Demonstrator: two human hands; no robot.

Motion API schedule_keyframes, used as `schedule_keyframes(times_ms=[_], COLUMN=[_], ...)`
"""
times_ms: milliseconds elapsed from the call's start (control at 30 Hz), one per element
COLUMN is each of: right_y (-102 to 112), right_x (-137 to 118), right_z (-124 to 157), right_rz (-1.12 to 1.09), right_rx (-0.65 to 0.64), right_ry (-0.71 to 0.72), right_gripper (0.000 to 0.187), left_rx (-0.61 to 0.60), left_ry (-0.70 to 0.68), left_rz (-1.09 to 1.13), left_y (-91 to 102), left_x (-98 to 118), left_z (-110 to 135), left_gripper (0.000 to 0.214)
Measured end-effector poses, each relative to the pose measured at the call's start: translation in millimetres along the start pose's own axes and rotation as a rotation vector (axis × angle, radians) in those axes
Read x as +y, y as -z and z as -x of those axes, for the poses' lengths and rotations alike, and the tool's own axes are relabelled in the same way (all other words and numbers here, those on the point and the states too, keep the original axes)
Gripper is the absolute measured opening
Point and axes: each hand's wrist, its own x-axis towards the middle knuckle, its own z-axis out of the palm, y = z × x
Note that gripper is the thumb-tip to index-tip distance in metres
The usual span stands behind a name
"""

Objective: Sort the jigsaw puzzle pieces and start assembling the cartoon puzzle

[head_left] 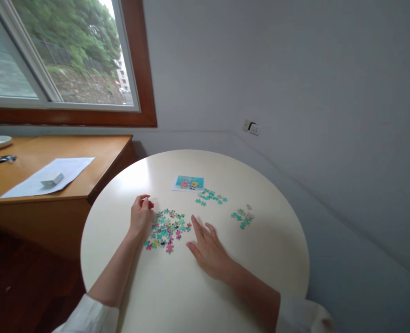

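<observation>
Several loose jigsaw puzzle pieces (166,226), teal, pink and yellow, lie in a heap on the round white table (187,296). Along the heap's left edge rests my left hand (141,213), its fingers curled in; whether anything is inside them is hidden. On the right side of the heap is my right hand (208,249), open with fingers spread, its index fingertip close to the rightmost pieces and nothing in its grasp. Farther back lies a picture card (190,183) with cartoon figures on teal. A teal group of pieces (211,197) lies just in front of the card.
Another small group of teal and greyish pieces (242,217) lies to the right. Left of the table stands a wooden desk (104,143) with a paper sheet (66,166), a small white block (52,179) and a black object (0,160). Walls stand behind and right.
</observation>
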Motion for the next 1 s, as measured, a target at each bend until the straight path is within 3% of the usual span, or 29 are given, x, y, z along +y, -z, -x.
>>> schedule_keyframes(times_ms=[100,233,300,400,533,767,1000], right_y=[6.4,23.4,31.4,36.6,35.2,43.3,56.3], right_x=[35.8,103.4,131.5,155.3,157.8,149.9,154.1], right_z=[0.8,11.6,17.0,22.0,22.8,19.1,-11.8], right_rz=[0.079,0.218,0.257,0.258,0.227,0.238,0.388], right_rx=[0.124,0.294,0.298,0.202,0.143,0.153,0.17], right_ry=[-0.125,-0.345,-0.429,-0.488,-0.488,-0.451,-0.43], right_gripper=[0.041,0.031,0.029,0.028,0.028,0.027,0.027], left_rx=[-0.008,-0.015,-0.014,-0.003,-0.003,0.002,-0.003], left_ry=[-0.009,-0.039,-0.041,-0.027,0.003,-0.018,-0.032], left_rz=[-0.012,-0.032,-0.032,-0.024,-0.013,-0.025,-0.046], left_y=[1.5,1.3,0.7,0.1,0.4,0.3,1.9], left_x=[-0.5,-3.0,-3.4,-2.0,0.8,1.1,-0.4], left_z=[-0.4,-2.1,-2.3,-1.2,0.6,1.2,-0.9], left_gripper=[0.021,0.021,0.021,0.021,0.02,0.02,0.022])
